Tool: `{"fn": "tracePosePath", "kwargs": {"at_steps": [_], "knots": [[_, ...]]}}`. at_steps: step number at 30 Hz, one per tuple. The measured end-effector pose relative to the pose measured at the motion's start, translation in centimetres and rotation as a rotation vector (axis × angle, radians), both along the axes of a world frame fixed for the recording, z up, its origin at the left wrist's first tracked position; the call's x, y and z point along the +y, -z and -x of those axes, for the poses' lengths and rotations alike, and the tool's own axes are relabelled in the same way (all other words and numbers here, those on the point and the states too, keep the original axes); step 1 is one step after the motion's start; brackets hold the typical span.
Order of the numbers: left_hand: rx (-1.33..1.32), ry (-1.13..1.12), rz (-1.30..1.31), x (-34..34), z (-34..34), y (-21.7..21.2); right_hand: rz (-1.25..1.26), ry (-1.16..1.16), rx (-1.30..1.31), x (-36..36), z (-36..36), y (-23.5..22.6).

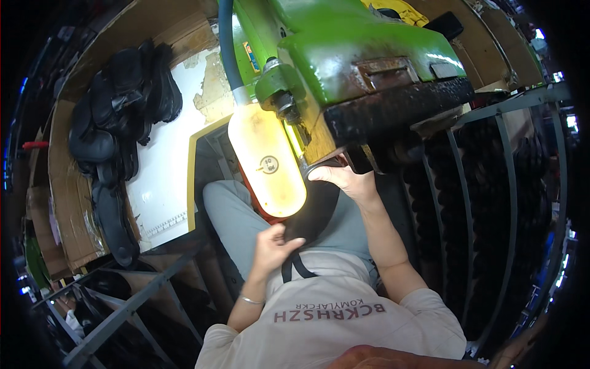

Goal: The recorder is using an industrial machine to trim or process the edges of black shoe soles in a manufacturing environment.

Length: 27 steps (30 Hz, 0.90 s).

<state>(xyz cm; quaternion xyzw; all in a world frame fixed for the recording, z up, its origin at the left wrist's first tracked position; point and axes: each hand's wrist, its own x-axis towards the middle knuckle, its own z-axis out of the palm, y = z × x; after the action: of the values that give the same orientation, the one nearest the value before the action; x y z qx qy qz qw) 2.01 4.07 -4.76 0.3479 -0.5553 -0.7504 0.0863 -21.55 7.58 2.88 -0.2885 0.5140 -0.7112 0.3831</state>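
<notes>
Under the head of the green machine point(381, 55), my right hand point(347, 179) is closed on a black, rounded piece point(321, 165), with the thumb lying along its edge. The piece looks like part of a shoe, but the machine head hides much of it. My left hand point(271, 247) hovers over my lap, slightly smeared, its thumb apart from the half-curled fingers and nothing visible in it. Beside it a dark area point(316, 212) stretches up toward the right hand; whether this is the same piece or an apron I cannot tell.
A bright yellowish lamp point(267, 160) hangs from a blue hose point(227, 49) just left of the machine head. Black shoe parts point(123, 104) lie piled in a cardboard box point(61, 203) at the left. Metal racks point(505, 160) with dark items flank me.
</notes>
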Motion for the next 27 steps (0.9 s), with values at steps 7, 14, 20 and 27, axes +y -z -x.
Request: {"fn": "tracePosePath", "kwargs": {"at_steps": [7,14,20,27], "knots": [[0.076,0.041,0.413,0.8,3.1,-0.1,-0.332,0.051,0.704,4.3,2.9,-4.6],[-1.346,-0.535,1.769,-21.6,-17.3,-5.1,-0.019,1.345,0.581,11.7,12.6,-7.8],[-1.475,-0.744,1.31,-26.5,-25.7,-0.7,-0.483,1.263,0.509,9.2,22.0,0.0],[-1.127,-0.747,1.437,-17.5,-23.1,-10.4,-0.324,0.896,0.43,6.6,11.1,1.5]]}}
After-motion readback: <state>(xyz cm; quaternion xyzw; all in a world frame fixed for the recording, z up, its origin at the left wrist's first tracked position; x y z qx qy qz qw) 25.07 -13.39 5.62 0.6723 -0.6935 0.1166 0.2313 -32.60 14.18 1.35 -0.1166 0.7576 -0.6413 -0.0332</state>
